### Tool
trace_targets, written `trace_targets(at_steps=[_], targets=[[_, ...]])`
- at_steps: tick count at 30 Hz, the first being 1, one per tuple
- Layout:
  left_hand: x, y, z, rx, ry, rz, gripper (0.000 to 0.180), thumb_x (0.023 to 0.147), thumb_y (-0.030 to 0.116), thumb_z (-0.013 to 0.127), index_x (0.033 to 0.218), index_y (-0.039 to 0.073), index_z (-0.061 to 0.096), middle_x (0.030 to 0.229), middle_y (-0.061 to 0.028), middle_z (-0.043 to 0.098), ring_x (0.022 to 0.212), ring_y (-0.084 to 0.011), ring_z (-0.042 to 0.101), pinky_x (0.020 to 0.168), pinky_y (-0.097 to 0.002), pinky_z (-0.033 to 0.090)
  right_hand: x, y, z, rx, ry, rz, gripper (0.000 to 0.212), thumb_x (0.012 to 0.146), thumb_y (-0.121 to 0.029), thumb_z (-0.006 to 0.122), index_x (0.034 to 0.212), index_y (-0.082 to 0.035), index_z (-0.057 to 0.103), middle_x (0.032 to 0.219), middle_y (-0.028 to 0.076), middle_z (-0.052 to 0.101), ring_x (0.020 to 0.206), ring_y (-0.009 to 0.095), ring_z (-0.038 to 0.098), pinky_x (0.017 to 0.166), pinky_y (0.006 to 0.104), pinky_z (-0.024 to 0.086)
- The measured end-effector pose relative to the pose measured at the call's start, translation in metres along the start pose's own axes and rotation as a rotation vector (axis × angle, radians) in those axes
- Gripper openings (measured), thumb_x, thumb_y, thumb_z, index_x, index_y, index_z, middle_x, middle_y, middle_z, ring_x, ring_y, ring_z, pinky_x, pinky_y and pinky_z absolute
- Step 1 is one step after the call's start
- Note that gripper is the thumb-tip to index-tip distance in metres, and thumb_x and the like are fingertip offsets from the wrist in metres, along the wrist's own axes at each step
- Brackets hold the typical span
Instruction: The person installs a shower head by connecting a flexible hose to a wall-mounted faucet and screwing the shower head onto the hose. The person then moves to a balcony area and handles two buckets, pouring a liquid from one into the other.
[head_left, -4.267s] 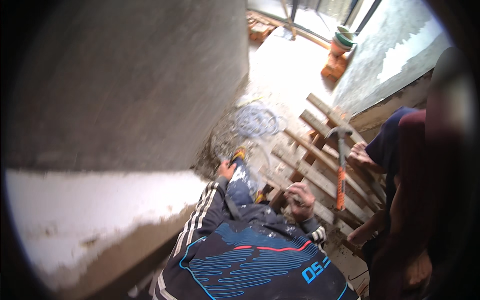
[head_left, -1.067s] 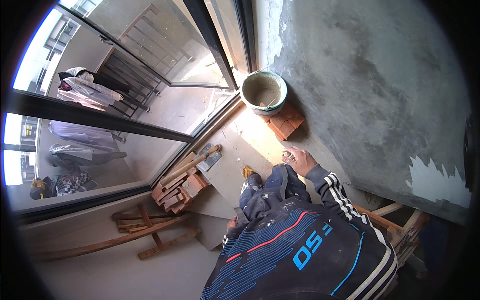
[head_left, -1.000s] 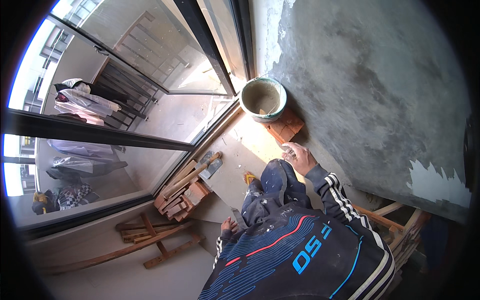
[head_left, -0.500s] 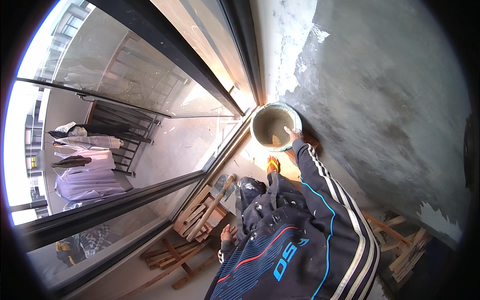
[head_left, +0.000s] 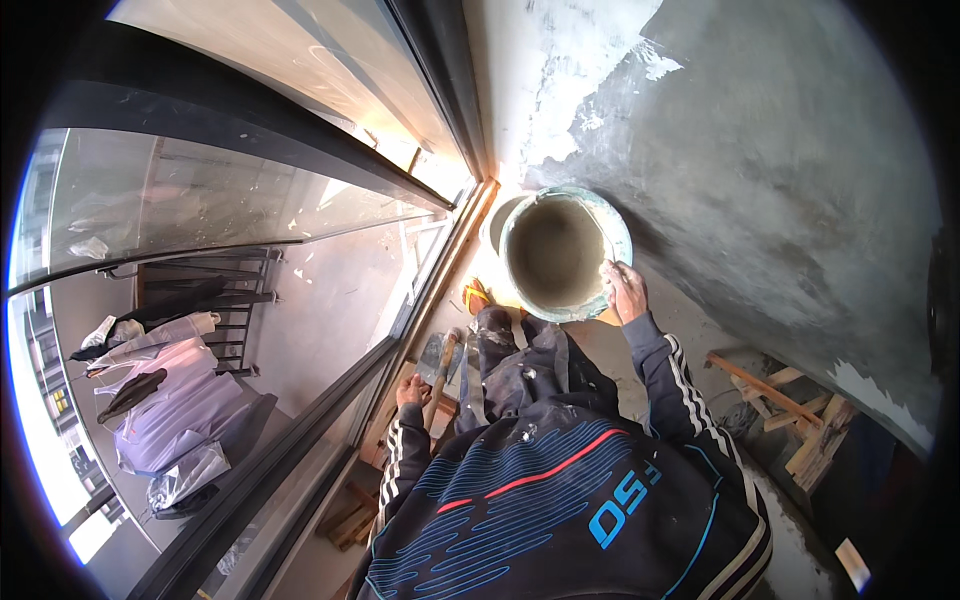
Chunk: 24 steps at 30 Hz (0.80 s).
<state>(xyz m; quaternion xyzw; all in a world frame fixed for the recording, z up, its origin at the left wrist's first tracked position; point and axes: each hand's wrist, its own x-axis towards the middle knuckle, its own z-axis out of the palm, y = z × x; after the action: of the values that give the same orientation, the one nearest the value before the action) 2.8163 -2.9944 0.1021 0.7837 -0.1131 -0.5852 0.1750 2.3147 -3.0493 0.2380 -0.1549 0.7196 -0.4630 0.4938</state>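
A round bucket (head_left: 560, 255) with a pale, plaster-crusted rim is in front of me, close to the wall. Its inside looks grey-brown; how much is in it I cannot tell. My right hand (head_left: 625, 290) grips the rim on the near right side. To its left, a pale rounded edge (head_left: 494, 225) shows partly behind the bucket; whether it is the bucket's own side or another container is unclear. My left hand (head_left: 410, 390) hangs beside a wooden handle (head_left: 441, 375), holding nothing, its fingers loosely curled and apart.
A grey plastered wall (head_left: 780, 180) with white patches rises on the right. Dark-framed glass doors (head_left: 330, 400) run along the left, with hanging clothes (head_left: 170, 385) beyond. Wooden pieces (head_left: 800, 420) lie at the lower right. My sandalled foot (head_left: 476, 295) is near the bucket.
The bucket looks larger and has shifted right, with my right hand still on its rim. My left hand has moved forward and left. My body and view have turned.
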Motion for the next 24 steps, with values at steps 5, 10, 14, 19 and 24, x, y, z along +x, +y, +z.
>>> trace_targets(at_steps=[5,10,14,19,24], targets=[[0.034,0.064,0.046,0.098,-0.040,0.254,0.029,0.084,0.027,0.060,0.104,0.007,0.055,0.083,-0.0040,0.060,0.066,-0.0139,0.058,0.050,-0.0287,0.049,-0.077,0.015,-0.058,0.072,0.244,-0.003,0.025,0.086,-0.025,0.056,0.089,0.000,0.060,0.068,0.000,0.051,0.043,0.004,0.039,0.039,0.0201,0.032],[0.107,0.078,0.154,0.361,-0.201,0.210,0.027,0.083,0.024,0.061,0.105,0.011,0.053,0.082,-0.0035,0.060,0.068,-0.0150,0.057,0.053,-0.0325,0.047,-0.154,0.070,-0.082,0.016,0.464,0.113,0.028,0.086,-0.027,0.056,0.088,0.002,0.060,0.068,0.001,0.051,0.042,0.006,0.041,0.040,0.0231,0.035],[0.219,-0.019,0.245,0.495,-0.298,0.306,0.031,0.083,0.032,0.057,0.103,0.009,0.054,0.077,-0.0053,0.058,0.061,-0.0184,0.056,0.048,-0.0358,0.046,-0.183,0.078,-0.104,-0.023,0.627,0.190,0.030,0.090,-0.028,0.051,0.076,-0.003,0.056,0.058,0.001,0.048,0.037,0.007,0.039,0.037,0.0254,0.038],[0.215,-0.023,0.380,0.498,-0.225,-0.157,0.064,0.073,0.033,0.068,0.117,-0.006,0.045,0.094,-0.0226,0.061,0.082,-0.0322,0.061,0.072,-0.0370,0.048,-0.267,0.117,-0.140,-0.012,0.878,0.496,0.031,0.088,-0.033,0.052,0.070,-0.008,0.050,0.050,0.001,0.045,0.036,0.011,0.041,0.036,0.0249,0.038],[0.225,-0.050,0.434,0.959,-0.099,0.137,0.071,0.072,0.029,0.066,0.125,-0.006,0.035,0.106,-0.0268,0.055,0.093,-0.0390,0.058,0.082,-0.0403,0.044,-0.297,0.139,-0.141,0.105,1.006,0.653,0.028,0.088,-0.035,0.050,0.082,-0.008,0.050,0.070,0.007,0.056,0.038,0.015,0.044,0.041,0.0315,0.043]])
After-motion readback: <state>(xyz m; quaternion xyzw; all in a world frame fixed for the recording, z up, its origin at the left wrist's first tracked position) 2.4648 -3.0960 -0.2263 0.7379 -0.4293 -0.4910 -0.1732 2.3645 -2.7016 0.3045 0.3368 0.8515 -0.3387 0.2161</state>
